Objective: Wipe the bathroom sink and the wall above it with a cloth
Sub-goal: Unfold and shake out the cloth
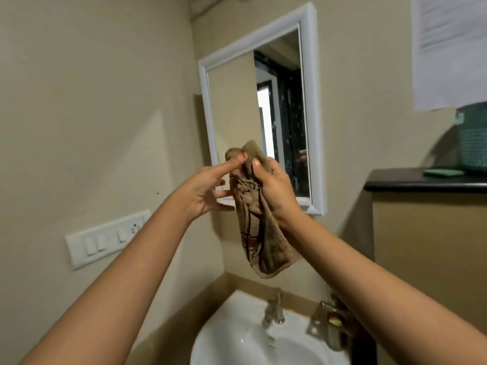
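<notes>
A brown cloth point(259, 233) hangs in the air in front of the mirror, above the white sink point(232, 338). My right hand point(276, 191) grips its upper part, thumb pressed on the fabric. My left hand point(203, 191) is beside it, with the forefinger and thumb pinching the cloth's top left corner and the other fingers spread. The beige wall point(105, 114) stretches to the left of the mirror and above the sink.
A white-framed mirror point(315, 127) hangs on the wall. A chrome tap point(275, 308) and a soap holder point(333, 320) stand at the sink's back. A white switch panel point(105, 239) is at the left. A black shelf point(421, 181) holds a teal basket point(473, 138); a paper sheet point(450, 48) hangs above.
</notes>
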The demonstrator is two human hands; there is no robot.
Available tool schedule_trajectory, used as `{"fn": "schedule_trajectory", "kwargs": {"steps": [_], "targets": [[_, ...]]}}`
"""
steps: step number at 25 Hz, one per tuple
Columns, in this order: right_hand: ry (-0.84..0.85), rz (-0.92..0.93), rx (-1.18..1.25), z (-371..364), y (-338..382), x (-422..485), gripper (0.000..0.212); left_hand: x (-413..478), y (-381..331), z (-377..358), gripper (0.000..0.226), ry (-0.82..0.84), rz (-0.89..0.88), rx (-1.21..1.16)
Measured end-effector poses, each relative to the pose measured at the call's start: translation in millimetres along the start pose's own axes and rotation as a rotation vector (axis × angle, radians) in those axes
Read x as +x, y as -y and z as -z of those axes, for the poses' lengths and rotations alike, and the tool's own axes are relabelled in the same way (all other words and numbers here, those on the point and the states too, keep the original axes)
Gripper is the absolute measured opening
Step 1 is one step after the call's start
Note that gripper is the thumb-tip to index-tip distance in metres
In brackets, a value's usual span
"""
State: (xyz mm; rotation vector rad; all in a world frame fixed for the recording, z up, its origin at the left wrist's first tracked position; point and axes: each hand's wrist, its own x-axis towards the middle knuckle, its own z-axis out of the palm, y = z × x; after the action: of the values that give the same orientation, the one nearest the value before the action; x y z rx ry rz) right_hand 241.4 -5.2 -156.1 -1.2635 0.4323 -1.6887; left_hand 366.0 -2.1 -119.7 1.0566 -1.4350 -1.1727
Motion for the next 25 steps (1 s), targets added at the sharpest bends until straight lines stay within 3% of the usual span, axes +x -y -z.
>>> {"fn": "schedule_trajectory", "kwargs": {"steps": [3, 7, 11, 18, 21, 25], "targets": [[0.086, -0.043, -0.065, -28.8, 39.6, 10.3, 0.014, -8.9, -40.1, 3.2, 0.028, -0.032, 0.071, -0.026], [0.025, -0.063, -0.466, -51.8, 80.5, 38.8, 0.011, -6.4, -75.3, 32.9, 0.011, 0.072, 0.070, -0.163], [-0.125, -0.066, -0.471, -51.6, 105.2, 71.1, 0.014, 3.0, -94.1, 64.8, 0.036, 0.113, 0.009, -0.163], [-0.330, -0.123, -0.418, -38.6, 118.2, 118.4, 0.015, 1.3, -85.5, 78.1, 0.017, 0.056, -0.178, 0.020], [-0.400, -0.214, -0.401, -22.7, 115.7, 125.6, 0.026, 5.0, -84.3, 78.1, 0.002, -0.071, -0.104, -0.017], [-0.395, -0.283, -0.455, -18.8, 98.8, 116.8, 0.029, 5.1, -79.3, 57.1, 0.027, -0.127, 0.079, -0.220]]}}
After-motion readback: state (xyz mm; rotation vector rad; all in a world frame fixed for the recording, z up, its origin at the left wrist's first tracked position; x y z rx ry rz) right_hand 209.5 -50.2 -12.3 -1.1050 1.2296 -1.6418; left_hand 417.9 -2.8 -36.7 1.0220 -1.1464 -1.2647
